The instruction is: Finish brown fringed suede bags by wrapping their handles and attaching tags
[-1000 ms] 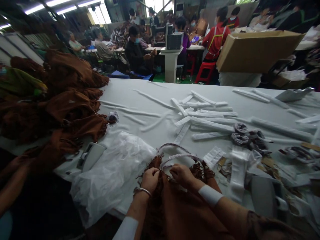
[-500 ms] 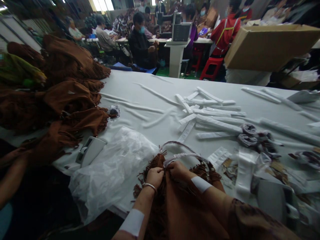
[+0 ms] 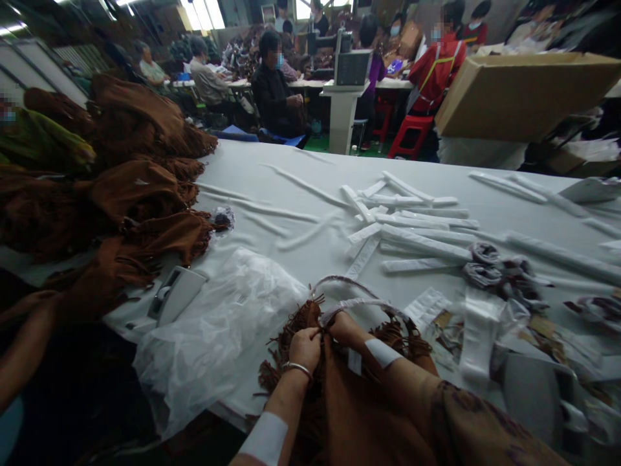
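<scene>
A brown fringed bag (image 3: 359, 414) lies at the table's near edge, running down out of the bottom of the view. Its two curved handles (image 3: 361, 301) appear wrapped in pale film and point away from me. My left hand (image 3: 305, 351), with a bracelet at the wrist, is closed on the bag's top edge. Right beside it, my right hand (image 3: 343, 329) pinches the same edge under the nearer handle. The fingertips of both hands are partly hidden, so the exact spot they grip is unclear. A small white tag (image 3: 354, 361) shows below my right wrist.
Crumpled clear plastic bags (image 3: 228, 323) lie left of the bag, beside a grey tape dispenser (image 3: 177, 294). White wrapped strips (image 3: 417, 226) are strewn beyond. Brown fringed pieces (image 3: 145, 123) are heaped at left, near a co-worker's arm (image 3: 29, 349). A cardboard box (image 3: 524, 97) stands far right.
Both hands stay on the bag's top edge; my left hand and forearm have shifted slightly right. The white tag below my right wrist has come into sight.
</scene>
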### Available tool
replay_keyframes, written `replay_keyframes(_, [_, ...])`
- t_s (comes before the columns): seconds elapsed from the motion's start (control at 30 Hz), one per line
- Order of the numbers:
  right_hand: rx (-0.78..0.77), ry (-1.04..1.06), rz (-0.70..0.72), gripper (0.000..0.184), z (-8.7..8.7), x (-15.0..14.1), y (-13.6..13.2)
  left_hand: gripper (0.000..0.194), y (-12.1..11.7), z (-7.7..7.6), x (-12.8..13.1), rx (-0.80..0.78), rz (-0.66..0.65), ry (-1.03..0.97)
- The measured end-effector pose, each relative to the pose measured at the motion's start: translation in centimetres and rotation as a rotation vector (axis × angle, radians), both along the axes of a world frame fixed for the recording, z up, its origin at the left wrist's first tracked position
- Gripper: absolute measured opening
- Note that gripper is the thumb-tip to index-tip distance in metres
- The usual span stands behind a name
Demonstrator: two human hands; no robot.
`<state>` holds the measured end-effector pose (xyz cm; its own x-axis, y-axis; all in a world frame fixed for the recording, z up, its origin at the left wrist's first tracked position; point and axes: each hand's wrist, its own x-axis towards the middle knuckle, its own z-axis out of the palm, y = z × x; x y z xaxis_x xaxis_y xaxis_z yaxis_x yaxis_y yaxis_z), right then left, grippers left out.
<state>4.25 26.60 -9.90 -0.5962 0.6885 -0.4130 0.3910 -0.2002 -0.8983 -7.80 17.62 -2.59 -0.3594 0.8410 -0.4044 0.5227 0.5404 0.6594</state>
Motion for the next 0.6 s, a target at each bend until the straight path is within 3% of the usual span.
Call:
replay_keyframes(0.37, [-0.127, 0.177, 0.049, 0.029, 3.0, 1.9, -0.1, 0.022, 0.4, 1.1, -0.4, 0.062, -0.006, -0.037])
replay_keyframes(0.6, [-0.083, 0.163, 0.081, 0.028, 3.5, 2.1, -0.5, 0.021, 0.6, 2.1, 0.6, 0.073, -0.011, 0.121])
